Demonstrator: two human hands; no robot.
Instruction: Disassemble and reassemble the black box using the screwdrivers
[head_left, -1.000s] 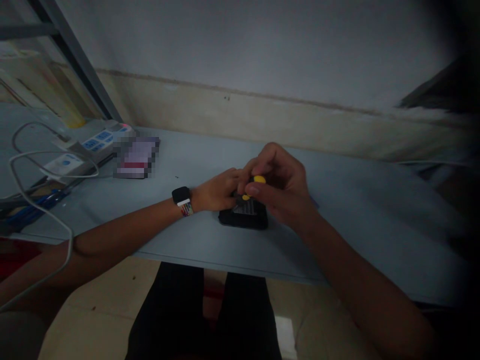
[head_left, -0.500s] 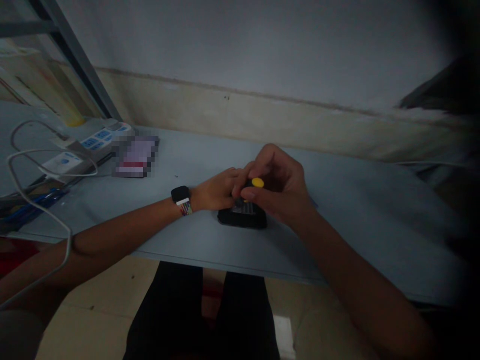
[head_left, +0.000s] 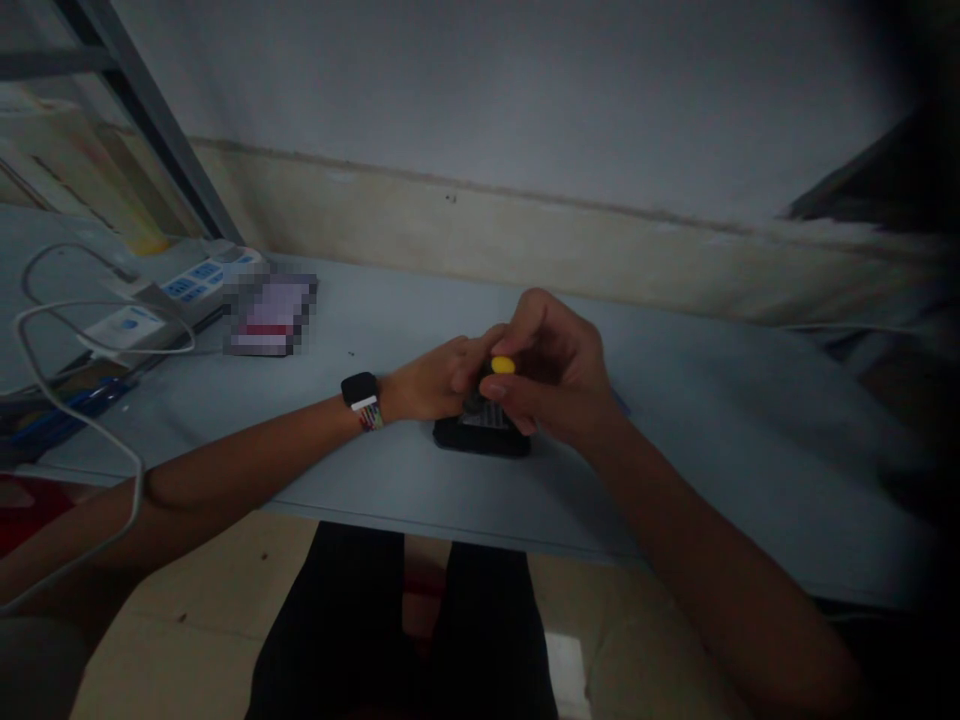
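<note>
A black box-like device [head_left: 481,440] with a pale printed label lies on the table in front of me, partly hidden by my hands. My left hand [head_left: 435,382], closed, rests against its far left side, and its fingertips are largely out of sight. Thumb and fingers of my right hand [head_left: 559,370] pinch a slim, screwdriver-like tool with a round yellow end [head_left: 502,366]. The tool stands over the device; its tip is hidden.
On the left lie a phone [head_left: 271,315] with a blurred screen and a white power strip [head_left: 176,295]. A white cable [head_left: 82,415] loops there and passes over my left forearm. A wall [head_left: 480,225] closes off the table's [head_left: 712,450] back.
The yellow end of the tool and my right hand have shifted slightly left. My left hand and the device stay about where they were.
</note>
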